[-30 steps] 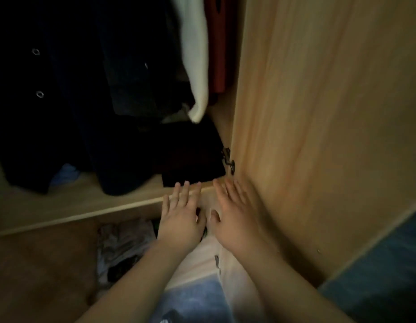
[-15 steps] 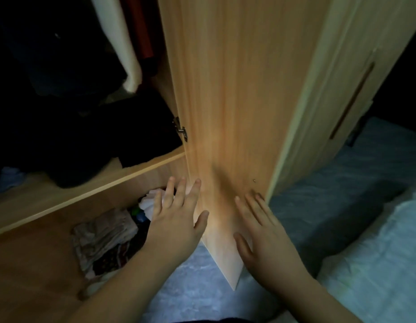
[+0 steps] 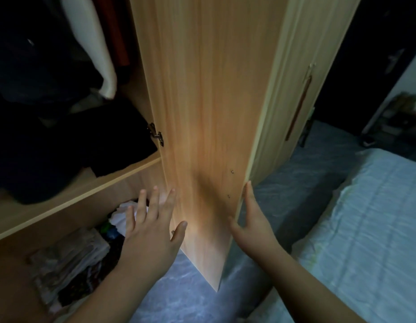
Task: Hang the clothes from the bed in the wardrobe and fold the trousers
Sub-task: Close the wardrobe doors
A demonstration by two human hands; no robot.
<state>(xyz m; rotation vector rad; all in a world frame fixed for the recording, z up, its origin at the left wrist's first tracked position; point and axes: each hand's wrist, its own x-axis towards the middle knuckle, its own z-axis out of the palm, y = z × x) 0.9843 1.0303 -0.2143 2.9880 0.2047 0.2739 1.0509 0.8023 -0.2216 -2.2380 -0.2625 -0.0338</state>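
- Your right hand (image 3: 251,226) has its fingers curled around the free edge of the open wardrobe door (image 3: 209,113), thumb on the inner face, gripping the panel low down.
- Your left hand (image 3: 151,231) is spread wide and flat, holding nothing, with the thumb tip against the door's inner face near the hinge side.
- A metal hinge (image 3: 156,134) sits above that hand.
- Dark clothes (image 3: 39,89) and a white garment (image 3: 97,47) hang inside the wardrobe; folded dark fabric (image 3: 113,145) rests on the shelf (image 3: 69,199).
- Folded items (image 3: 69,259) lie in the compartment below.
- The bed (image 3: 365,229) is to your right.
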